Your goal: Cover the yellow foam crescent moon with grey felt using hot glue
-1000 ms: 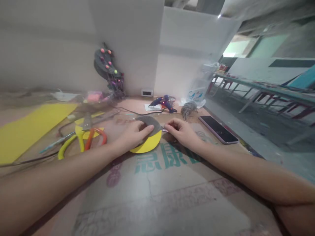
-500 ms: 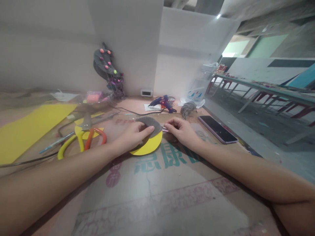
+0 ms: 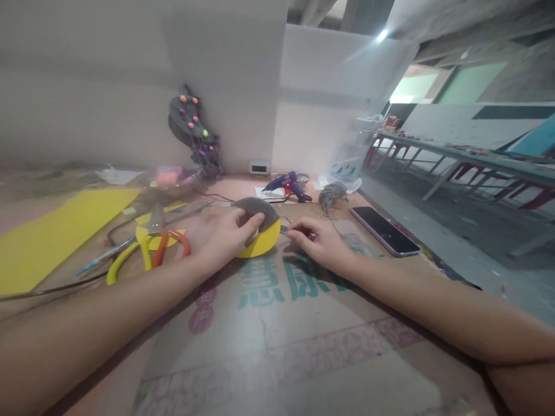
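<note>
My left hand (image 3: 229, 232) pinches a round yellow card (image 3: 262, 240) whose upper part is covered by a fuzzy grey piece (image 3: 255, 209). The thumb lies on the grey piece, and the fingers behind are hidden. Just right of the card, my right hand (image 3: 315, 237) has its thumb and forefinger closed on a small metallic piece (image 3: 284, 229), too small to name. Its tip points at the card's right edge; whether they touch I cannot tell. Loose grey yarn (image 3: 353, 240) lies beside the right wrist.
Pliers (image 3: 156, 242) with yellow and orange handles and a yellow sheet (image 3: 65, 237) lie left. At the back are a glue gun (image 3: 288, 186), a grey yarn bundle (image 3: 333, 195) and a grey crescent ornament (image 3: 186, 118) with pompoms. A phone (image 3: 385, 230) lies near the right edge.
My left hand has raised and tilted the yellow card with its grey piece, shifting it slightly left. My right hand has moved a little lower, still pinching the small metallic piece. The view tilted slightly.
</note>
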A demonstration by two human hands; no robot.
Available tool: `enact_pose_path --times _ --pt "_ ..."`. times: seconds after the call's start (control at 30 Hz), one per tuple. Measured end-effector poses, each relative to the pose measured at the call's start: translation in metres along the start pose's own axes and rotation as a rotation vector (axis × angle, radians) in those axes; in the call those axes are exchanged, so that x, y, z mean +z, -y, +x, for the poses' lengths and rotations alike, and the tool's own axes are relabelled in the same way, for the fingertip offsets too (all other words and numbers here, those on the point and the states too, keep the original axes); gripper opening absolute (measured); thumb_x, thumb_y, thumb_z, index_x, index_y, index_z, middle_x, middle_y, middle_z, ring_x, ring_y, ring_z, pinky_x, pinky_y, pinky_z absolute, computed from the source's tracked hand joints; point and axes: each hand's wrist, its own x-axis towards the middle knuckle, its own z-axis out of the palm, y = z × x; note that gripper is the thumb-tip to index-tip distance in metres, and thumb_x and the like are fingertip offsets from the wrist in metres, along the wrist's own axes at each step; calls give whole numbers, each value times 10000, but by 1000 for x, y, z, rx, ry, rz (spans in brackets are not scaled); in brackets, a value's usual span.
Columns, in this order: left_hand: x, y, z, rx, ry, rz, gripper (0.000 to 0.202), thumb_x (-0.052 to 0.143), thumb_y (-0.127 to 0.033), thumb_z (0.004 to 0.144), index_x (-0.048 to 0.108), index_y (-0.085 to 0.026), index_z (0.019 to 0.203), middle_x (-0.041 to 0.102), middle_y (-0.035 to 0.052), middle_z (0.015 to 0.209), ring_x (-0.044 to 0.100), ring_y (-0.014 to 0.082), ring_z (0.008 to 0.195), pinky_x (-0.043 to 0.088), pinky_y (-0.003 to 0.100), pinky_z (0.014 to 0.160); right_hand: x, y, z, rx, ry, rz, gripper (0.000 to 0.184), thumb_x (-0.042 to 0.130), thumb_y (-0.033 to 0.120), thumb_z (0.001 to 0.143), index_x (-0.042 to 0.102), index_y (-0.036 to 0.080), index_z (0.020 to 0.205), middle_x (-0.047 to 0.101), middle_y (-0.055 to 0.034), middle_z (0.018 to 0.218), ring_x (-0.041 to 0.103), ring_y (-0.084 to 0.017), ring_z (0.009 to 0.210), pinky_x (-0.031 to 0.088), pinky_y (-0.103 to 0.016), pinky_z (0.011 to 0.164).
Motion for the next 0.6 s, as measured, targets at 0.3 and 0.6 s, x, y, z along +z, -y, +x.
enact_pose_path --times 0.3,0.6 --pt "0 2 -6 21 130 47 371 580 -525 817 592 -166 725 585 2 606 486 103 477 368 212 432 5 -4 0 -58 27 -70 174 582 311 857 581 180 743 577 14 643 484 -108 561 373 -231 529" --pt "0 4 -5 137 232 -96 429 579 -579 799 553 -174 939 598 19 805 551 138 653 444 245 590 -5 4 -11 -176 -192 -139 77 558 278 839 536 232 782 568 10 682 497 -127 586 399 -262 570"
